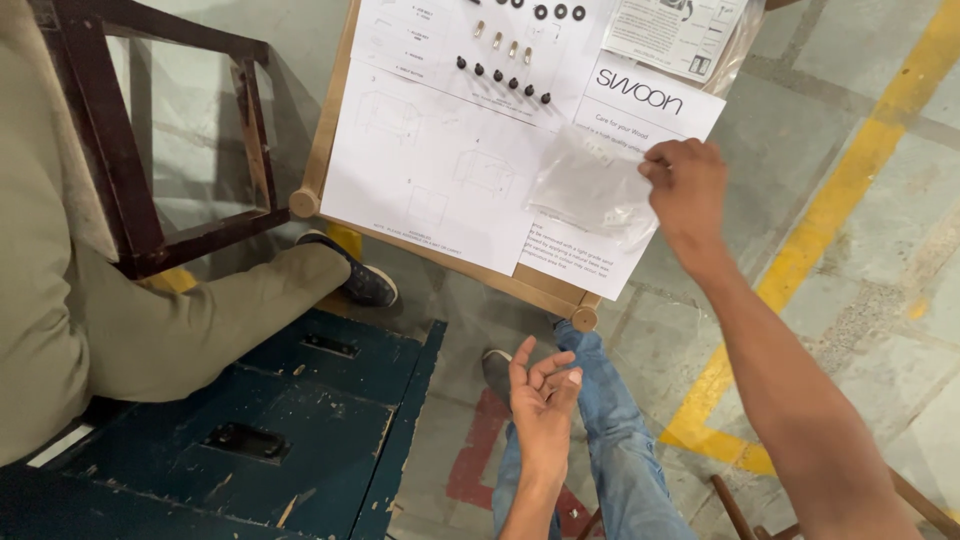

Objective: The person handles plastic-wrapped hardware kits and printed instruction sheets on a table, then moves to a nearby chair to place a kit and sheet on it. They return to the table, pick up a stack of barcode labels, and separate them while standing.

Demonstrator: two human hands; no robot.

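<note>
Entry, taken from my remote seat, largest first, every place given relative to the wooden tabletop [322, 150].

1. Concrete floor [880, 290], grey, under and around the tabletop, with a yellow painted stripe [820, 220] running off to the tabletop's right.
2. Dark blue wooden platform [300, 430], scuffed, below the tabletop's near-left corner.
3. Another person's leg in olive trousers [200, 320], left of the tabletop, its dark shoe [365, 285] just under the near edge.
4. Dark brown wooden frame [130, 150], standing left of the tabletop.
5. The tabletop itself, light wood with rounded corner posts, tilted in my view.
6. Assembly instruction sheet [430, 150], white with line drawings, lying flat across most of the tabletop.
7. My own leg in blue jeans [610, 420], below the tabletop's near corner.
8. Care leaflet [610, 180], white, lying on the tabletop's right side and overhanging its edge.
9. Right hand [685, 185], over the tabletop's right edge, fingers pinched shut on item 10.
10. Clear plastic bag [590, 185], crumpled, held just above the care leaflet; I cannot tell its contents.
11. Left hand [543, 400], below the tabletop's near corner, palm up, fingers loosely curled, holding nothing.
12. Row of black screws [503, 82], laid on the instruction sheet toward the tabletop's far side.
13. Brass-coloured fittings [503, 42], just beyond the screws.
14. Black washers [560, 11], at the tabletop's far edge.
</note>
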